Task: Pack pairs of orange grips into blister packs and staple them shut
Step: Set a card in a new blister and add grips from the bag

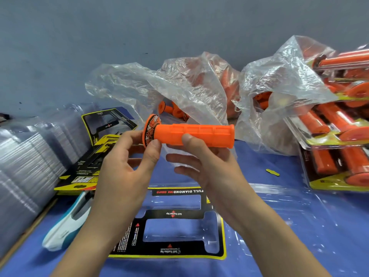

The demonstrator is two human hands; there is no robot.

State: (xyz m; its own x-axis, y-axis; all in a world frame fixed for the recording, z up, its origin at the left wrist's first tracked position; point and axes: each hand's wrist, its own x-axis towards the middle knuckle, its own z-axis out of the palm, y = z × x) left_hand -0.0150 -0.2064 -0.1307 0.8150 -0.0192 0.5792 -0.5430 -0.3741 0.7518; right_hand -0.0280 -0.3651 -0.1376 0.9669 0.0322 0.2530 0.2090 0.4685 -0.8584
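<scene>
An orange grip [197, 133] lies level in the air above the blue table, its flanged end to the left. My left hand [127, 162] pinches the flange end between thumb and fingers. My right hand [201, 162] holds the shaft with the thumb on top and the fingers underneath. Below my hands an open clear blister pack [269, 216] lies flat, with a black and yellow card insert [175, 222] in its left half. A white and blue stapler [65, 222] lies to the left of the card.
Two clear plastic bags [179, 86] with loose orange grips sit at the back. Finished packs [339, 136] are piled at the right. A stack of empty blisters [26, 156] and spare cards [93, 156] stand at the left. A small yellow scrap [272, 172] lies on the table.
</scene>
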